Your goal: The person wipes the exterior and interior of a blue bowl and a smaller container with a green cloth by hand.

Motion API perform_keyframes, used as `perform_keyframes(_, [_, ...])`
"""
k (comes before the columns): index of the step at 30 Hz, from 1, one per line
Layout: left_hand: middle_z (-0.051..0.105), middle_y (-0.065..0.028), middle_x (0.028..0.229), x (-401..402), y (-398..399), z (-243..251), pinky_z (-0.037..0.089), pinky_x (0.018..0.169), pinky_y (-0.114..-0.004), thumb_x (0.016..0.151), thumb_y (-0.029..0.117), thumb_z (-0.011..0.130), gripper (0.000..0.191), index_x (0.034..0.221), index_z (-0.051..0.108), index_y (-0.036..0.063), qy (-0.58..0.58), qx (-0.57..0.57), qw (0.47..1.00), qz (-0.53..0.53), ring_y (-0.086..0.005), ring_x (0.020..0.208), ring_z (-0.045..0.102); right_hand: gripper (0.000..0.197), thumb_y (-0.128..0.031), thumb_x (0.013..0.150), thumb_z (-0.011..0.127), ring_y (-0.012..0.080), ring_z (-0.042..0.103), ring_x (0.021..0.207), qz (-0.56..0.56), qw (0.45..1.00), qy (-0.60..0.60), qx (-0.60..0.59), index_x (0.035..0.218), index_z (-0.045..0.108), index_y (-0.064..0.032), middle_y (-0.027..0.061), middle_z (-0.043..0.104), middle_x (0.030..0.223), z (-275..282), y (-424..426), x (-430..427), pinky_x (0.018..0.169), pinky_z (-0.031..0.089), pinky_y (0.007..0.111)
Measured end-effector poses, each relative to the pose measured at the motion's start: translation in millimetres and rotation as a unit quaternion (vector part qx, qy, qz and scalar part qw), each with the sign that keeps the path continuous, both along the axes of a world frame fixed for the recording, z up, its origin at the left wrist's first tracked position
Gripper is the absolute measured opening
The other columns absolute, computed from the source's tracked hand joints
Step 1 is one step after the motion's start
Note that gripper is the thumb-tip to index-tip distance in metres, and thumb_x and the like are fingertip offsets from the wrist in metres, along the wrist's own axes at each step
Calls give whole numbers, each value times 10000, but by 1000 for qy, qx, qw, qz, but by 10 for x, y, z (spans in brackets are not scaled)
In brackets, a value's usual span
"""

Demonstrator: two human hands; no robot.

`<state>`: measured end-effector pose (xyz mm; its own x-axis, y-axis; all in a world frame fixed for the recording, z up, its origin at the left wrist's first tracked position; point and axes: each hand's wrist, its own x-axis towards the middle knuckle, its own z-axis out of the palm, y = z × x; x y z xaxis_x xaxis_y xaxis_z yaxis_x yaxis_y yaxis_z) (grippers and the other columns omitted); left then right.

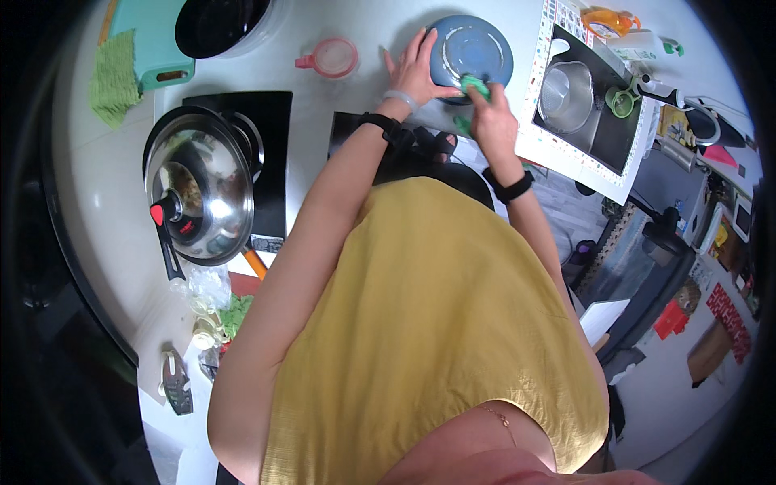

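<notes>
A blue bowl lies upside down at the front edge of the white counter, its round base facing up. My left hand rests against the bowl's left side with the fingers spread and the thumb along its near rim. In my right hand is a bunched green cloth, pressed on the near side of the bowl. A green piece, perhaps part of the same cloth, hangs below the rim. A pink-rimmed cup with a handle stands left of the bowl.
To the right, a sink holds a metal strainer basket. A lidded pan sits on the black cooktop at left. Farther up are a dark pot, a turquoise cutting board and a green cloth.
</notes>
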<state>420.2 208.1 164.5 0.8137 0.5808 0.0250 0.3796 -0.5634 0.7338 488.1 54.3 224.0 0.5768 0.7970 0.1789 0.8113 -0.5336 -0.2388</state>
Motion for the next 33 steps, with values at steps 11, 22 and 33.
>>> perform_keyframes(11, [239, -84, 1451, 4, 31, 13, 56, 1037, -645, 463, 496, 834, 1196, 1420, 196, 169, 20, 8, 1000, -10, -266, 1335, 254, 329, -48, 780, 498, 296, 600, 889, 9, 999, 24, -27, 1060, 633, -154, 138, 532, 1054, 67, 220, 123, 671, 525, 386])
perform_keyframes(22, [232, -83, 1453, 40, -8, -10, 45, 1034, -651, 467, 491, 833, 1190, 1420, 196, 170, 17, -1, 1000, -20, -267, 1335, 255, 289, -78, 762, 528, 296, 601, 858, 12, 1000, 18, -16, 1017, 636, -159, 124, 522, 1023, 27, 499, 204, 625, 525, 410])
perform_keyframes(33, [228, -71, 1460, 3, 37, -14, 18, 1038, -645, 450, 516, 833, 1201, 1421, 203, 196, 24, -6, 1000, -12, -249, 1329, 275, 384, -125, 922, 478, 140, 534, 943, -156, 560, 698, 417, 1294, 443, -37, 63, 554, 1152, 300, -98, 387, 860, 435, 277])
